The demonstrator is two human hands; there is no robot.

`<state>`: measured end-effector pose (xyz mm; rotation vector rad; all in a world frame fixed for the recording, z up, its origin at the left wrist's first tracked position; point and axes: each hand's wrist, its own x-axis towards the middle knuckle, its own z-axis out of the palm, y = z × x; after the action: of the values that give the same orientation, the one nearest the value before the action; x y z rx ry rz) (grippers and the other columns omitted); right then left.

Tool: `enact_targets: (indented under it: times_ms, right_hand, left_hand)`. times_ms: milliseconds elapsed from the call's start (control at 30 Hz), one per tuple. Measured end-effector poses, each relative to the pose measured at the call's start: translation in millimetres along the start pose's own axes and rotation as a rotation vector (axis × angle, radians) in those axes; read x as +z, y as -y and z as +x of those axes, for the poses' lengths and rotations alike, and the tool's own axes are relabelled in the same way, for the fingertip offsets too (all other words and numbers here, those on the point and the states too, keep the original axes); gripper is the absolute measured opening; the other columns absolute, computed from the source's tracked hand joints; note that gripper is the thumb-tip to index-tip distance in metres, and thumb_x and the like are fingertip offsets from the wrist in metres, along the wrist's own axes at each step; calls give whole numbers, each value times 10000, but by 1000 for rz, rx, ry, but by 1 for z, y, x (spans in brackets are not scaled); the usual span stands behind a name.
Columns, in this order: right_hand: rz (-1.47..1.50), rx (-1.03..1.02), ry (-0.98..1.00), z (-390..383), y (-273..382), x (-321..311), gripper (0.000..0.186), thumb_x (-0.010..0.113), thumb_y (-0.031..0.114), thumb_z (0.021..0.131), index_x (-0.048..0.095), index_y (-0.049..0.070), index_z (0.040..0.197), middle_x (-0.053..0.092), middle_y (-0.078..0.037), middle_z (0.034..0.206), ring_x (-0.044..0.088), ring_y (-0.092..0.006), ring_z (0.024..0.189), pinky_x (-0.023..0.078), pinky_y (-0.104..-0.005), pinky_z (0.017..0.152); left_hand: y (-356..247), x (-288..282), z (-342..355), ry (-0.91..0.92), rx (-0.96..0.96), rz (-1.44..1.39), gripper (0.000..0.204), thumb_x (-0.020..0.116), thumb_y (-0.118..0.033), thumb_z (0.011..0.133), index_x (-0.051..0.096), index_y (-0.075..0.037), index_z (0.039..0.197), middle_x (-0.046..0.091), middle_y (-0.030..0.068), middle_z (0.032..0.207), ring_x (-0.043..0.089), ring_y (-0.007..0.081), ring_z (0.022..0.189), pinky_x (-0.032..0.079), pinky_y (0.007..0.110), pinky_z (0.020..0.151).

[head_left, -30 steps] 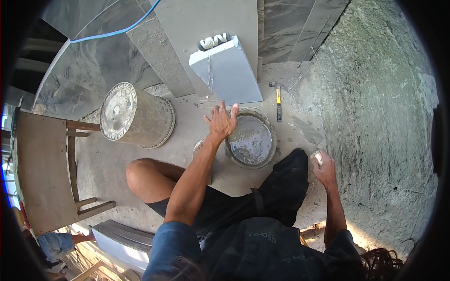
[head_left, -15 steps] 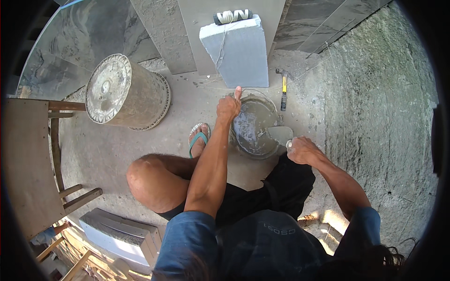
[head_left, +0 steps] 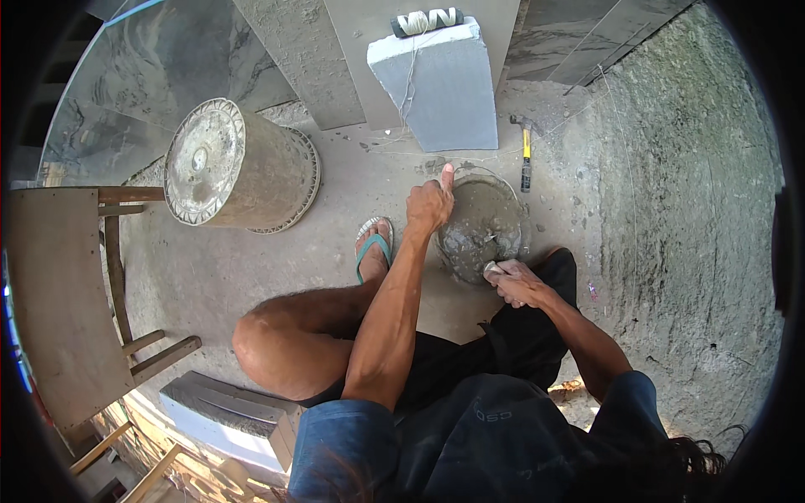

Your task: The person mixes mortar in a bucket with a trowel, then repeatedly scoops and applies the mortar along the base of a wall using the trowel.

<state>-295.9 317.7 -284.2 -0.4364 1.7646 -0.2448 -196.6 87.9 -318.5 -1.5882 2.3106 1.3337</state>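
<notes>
A round bucket (head_left: 526, 220) of wet grey mortar (head_left: 481, 208) stands on the floor in front of me. My left hand (head_left: 429, 205) is closed on its left rim, thumb pointing away from me. At the near right of the bucket, my right hand (head_left: 518, 286) is wrapped round the pale handle of a trowel (head_left: 493, 269). The trowel's blade is down in the mortar and mostly hidden by it.
A hammer (head_left: 526, 158) with a yellow and black handle lies beyond the bucket. Behind stands a grey block (head_left: 440, 92) with a string spool (head_left: 428, 22) on top. An upturned mortar-stained bucket (head_left: 260, 172) and a wooden chair (head_left: 71, 293) are on the left. Rough concrete (head_left: 688, 218) lies right.
My right hand has moved left and toward me with the trowel, whose blade has sunk into the mortar. The mortar's surface is stirred up. My left hand stays on the rim.
</notes>
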Motion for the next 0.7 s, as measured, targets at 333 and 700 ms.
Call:
enact_targets:
  times_ms: [333, 700]
  right_hand:
    - [598, -55, 413, 4, -20, -9, 297, 631, 359, 963, 575, 80, 878, 528, 20, 593, 523, -84, 425, 408, -262, 342]
    - [624, -227, 284, -49, -31, -54, 300, 583, 375, 973, 548, 84, 911, 444, 48, 609, 407, -38, 431, 301, -229, 353]
  left_hand:
    - [17, -21, 19, 85, -95, -57, 900, 247, -726, 962, 723, 35, 1028, 649, 378, 1047, 605, 526, 1060, 436, 538, 997]
    - [58, -19, 45, -25, 26, -11, 979, 266, -791, 918, 652, 98, 776, 624, 247, 689, 673, 348, 648, 542, 433, 721]
